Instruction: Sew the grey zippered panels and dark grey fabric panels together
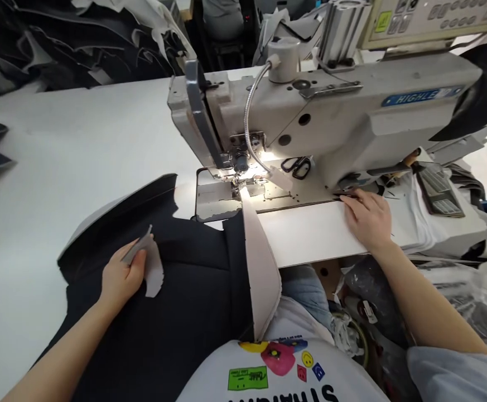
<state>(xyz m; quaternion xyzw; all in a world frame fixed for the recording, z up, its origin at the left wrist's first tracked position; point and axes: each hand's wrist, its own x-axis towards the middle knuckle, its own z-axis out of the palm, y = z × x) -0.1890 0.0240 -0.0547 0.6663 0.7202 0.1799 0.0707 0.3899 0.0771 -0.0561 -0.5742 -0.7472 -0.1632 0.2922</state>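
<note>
The left hand's (121, 274) fingers (138, 266) are pinching one small grey fabric piece (155, 269) over one large dark fabric panel (197, 293), whose pale edging is reaching one sewing machine's (331, 111) needle area. The right hand (369, 219) is resting by the machine bed (314, 197); whether its fingers are holding anything, I cannot tell. One blue nameplate (406, 99) is showing "HIGHLE", its ending unclear.

Your left hand (123, 274) pinched a curved grey fabric piece (154, 271) over the dark fabric panel (197, 285); a pale strip (260, 268) along its edge reached the sewing machine (343, 100)'s lit needle area. Your right hand (369, 219) was at the machine bed (314, 192)'s front edge, near black-handled scissors (297, 166).
</note>
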